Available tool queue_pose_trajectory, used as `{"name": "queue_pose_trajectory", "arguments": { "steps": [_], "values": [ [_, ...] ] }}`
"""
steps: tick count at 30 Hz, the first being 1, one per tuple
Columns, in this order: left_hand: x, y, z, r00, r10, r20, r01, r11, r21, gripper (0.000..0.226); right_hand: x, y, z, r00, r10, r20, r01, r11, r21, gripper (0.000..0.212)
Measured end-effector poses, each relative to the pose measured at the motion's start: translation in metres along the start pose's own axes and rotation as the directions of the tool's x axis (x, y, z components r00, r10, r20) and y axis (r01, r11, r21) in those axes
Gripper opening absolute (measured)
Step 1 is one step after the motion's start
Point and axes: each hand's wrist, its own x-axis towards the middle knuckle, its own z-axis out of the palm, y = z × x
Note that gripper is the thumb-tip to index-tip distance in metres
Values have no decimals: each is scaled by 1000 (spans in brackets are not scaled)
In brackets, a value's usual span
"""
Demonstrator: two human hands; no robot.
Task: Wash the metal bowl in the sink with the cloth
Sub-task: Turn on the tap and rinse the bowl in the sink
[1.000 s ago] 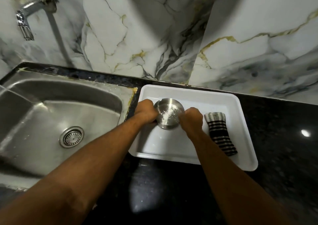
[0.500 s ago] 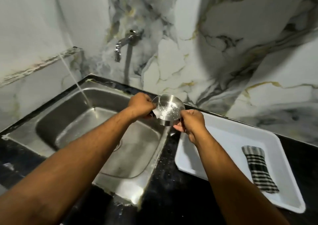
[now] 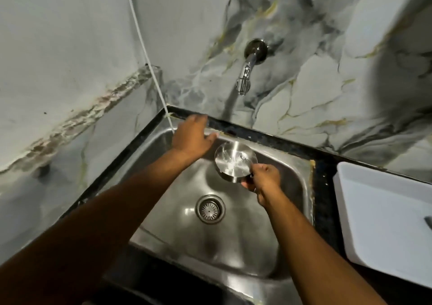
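A small metal bowl (image 3: 235, 161) with white residue inside hangs over the back of the steel sink (image 3: 287, 178), below the wall tap (image 3: 247, 71). My right hand (image 3: 263, 179) grips the bowl's near rim. My left hand (image 3: 192, 136) is off the bowl, fingers spread, above the sink's far left rim. Only a dark sliver of the striped cloth (image 3: 428, 221) shows at the right edge, lying in the white tray (image 3: 364, 211).
The sink drain (image 3: 210, 208) lies below the bowl. A thin white cord (image 3: 149, 64) runs down the left wall to the sink's back corner. Black countertop (image 3: 323, 202) separates sink and tray. Marble wall stands behind.
The bowl has been carried left from the tray to over the sink. My left hand has let go of it and moved towards the back rim; my right hand still holds it.
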Motion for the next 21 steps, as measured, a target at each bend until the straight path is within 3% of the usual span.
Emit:
{"name": "queue_pose_trajectory", "arguments": {
  "steps": [5,8,11,16,21],
  "values": [
    [71,34,-7,964,215,-155,-187,967,176,99,15,-3,18,991,30,-129,-31,1000,-1,22],
    [106,70,-2,929,320,-187,-277,935,223,110,26,-8,25,987,36,-155,-33,999,25,25],
    [131,85,15,927,338,-162,-294,924,245,116,36,-13,31,986,35,-164,-25,998,63,24],
    [152,79,37,912,373,-169,-332,916,225,98,45,-17,37,991,25,-131,-7,991,131,23],
    [156,67,28,856,510,-87,-476,842,256,82,49,-14,43,993,35,-110,-22,993,118,2]
  ]
}}
